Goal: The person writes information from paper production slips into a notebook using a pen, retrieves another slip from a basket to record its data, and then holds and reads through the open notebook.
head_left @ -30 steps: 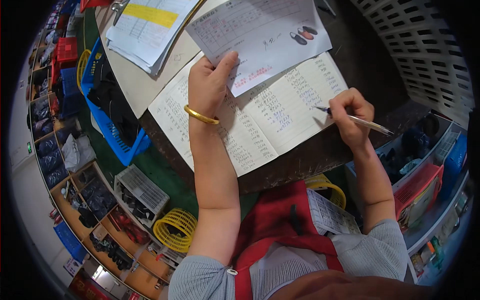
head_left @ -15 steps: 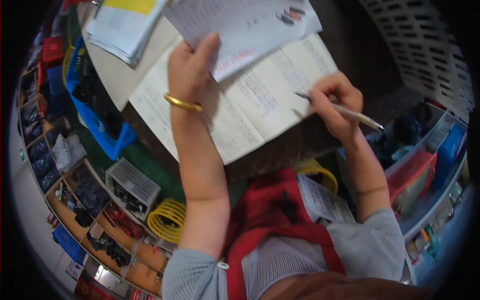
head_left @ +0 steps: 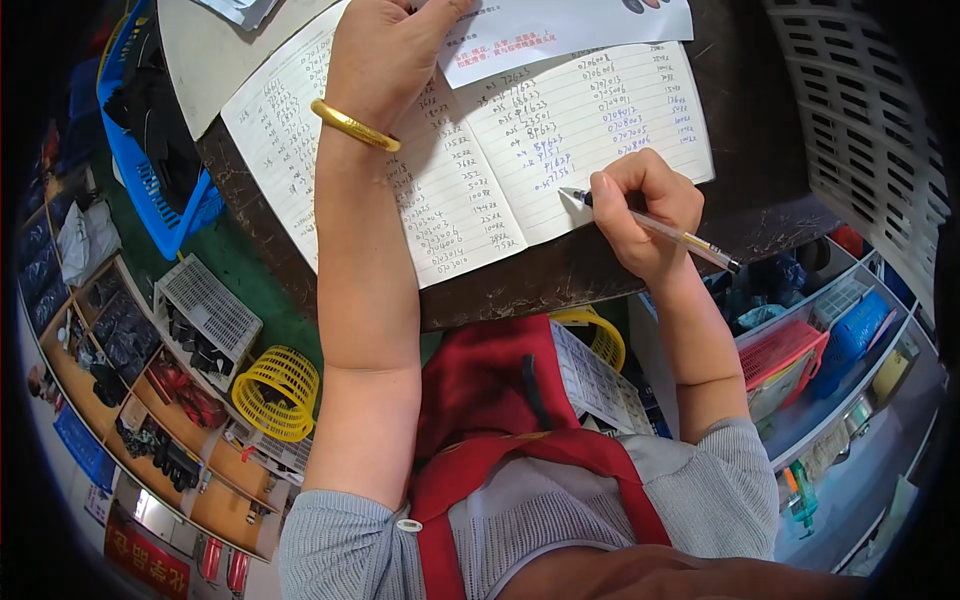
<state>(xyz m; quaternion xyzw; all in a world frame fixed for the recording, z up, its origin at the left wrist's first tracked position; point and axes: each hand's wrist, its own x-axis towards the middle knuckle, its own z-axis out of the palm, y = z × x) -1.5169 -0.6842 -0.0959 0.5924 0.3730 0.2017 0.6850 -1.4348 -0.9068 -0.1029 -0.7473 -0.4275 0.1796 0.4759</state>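
Two-handed work at a dark worktop [head_left: 745, 165], seen from above. An open ruled notebook [head_left: 475, 150] lies near the worktop's front edge, its spine slanting and both pages bearing columns of handwriting, blue in the lower entries of the right page and darker elsewhere. The right hand [head_left: 645, 215] is closed in a writing grip, thumb and fingers pinching a clear-barrelled pen [head_left: 690, 240]. The pen's nib points at the unfilled lower part of the right page, just below the last blue entry; whether it touches the paper cannot be told. The left hand [head_left: 385, 60], partly closed, holds the left end of a printed sheet [head_left: 590, 35], its thumb laid over the margin; its other fingers are largely hidden or cut off. The sheet covers the notebook's far edge. A gold bangle [head_left: 353, 126] encircles the left wrist. A pale board [head_left: 195, 55] occupies the worktop's left edge, beside the notebook. Below that edge stands a blue plastic basket [head_left: 203, 215] with dark contents; a white slotted crate [head_left: 868, 130] rises by the right edge.
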